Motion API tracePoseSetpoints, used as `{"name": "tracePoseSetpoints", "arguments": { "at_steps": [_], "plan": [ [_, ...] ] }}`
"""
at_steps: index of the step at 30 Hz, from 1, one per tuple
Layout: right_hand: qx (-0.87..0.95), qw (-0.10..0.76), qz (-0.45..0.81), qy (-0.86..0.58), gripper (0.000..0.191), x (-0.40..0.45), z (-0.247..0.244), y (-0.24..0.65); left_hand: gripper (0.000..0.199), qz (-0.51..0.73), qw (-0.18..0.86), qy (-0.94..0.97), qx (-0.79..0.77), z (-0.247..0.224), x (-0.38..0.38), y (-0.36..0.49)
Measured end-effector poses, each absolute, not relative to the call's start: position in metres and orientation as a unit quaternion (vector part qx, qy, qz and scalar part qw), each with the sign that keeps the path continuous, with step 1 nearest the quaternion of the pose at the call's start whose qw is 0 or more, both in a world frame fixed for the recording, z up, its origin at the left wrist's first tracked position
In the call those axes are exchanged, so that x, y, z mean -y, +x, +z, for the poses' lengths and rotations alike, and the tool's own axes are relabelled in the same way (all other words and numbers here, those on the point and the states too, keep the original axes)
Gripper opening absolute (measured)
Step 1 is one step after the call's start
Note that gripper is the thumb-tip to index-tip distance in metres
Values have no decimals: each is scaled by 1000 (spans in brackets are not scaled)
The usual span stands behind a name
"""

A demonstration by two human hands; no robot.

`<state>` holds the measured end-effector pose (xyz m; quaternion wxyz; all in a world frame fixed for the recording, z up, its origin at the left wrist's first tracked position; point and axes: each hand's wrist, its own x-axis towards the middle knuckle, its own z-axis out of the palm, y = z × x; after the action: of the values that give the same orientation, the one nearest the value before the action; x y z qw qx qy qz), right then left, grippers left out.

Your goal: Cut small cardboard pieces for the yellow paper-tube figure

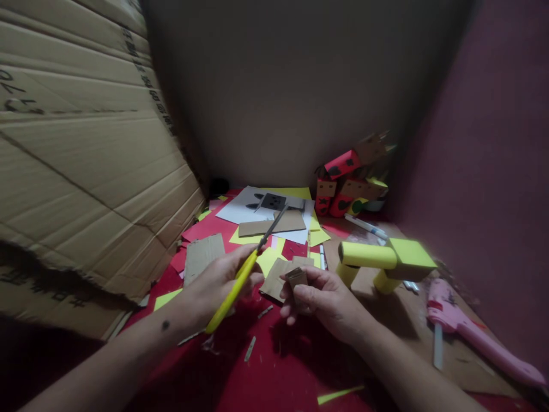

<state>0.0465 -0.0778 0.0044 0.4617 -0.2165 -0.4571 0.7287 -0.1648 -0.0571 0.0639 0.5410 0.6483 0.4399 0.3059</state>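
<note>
My left hand (pixel 227 280) is closed around yellow-handled scissors (pixel 234 294), whose dark blades point up and away over the papers. To its right, my right hand (pixel 317 294) pinches a small folded piece of cardboard (pixel 297 277) between thumb and fingers. The scissors do not touch that piece. Just behind the held piece, a larger cardboard scrap (pixel 274 279) lies on the red surface (pixel 240 366). A flat grey-brown cardboard piece (pixel 203 256) rests beyond my left hand.
A yellow paper figure (pixel 369 256) and a pink glue gun (pixel 463 326) are at the right. Red decorated figures (pixel 343 189) stand at the back. A large cardboard sheet (pixel 86 143) rises on the left. White paper (pixel 238 207) with drawings lies among coloured sheets.
</note>
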Motion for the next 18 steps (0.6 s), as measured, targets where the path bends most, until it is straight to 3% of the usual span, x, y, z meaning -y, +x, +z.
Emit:
{"name": "tracePoseSetpoints", "arguments": {
  "at_steps": [5, 10, 18],
  "plan": [
    [454, 459, 725, -241, 18, 79, 6, 45, 29, 281, 609, 641, -373, 87, 54, -130],
    [449, 460, 725, -249, 23, 78, 8, 45, 36, 257, 657, 621, -342, 79, 44, -121],
    [494, 417, 703, -297, 22, 79, 11, 46, 20, 264, 664, 629, -307, 53, 30, -125]
  ]
}}
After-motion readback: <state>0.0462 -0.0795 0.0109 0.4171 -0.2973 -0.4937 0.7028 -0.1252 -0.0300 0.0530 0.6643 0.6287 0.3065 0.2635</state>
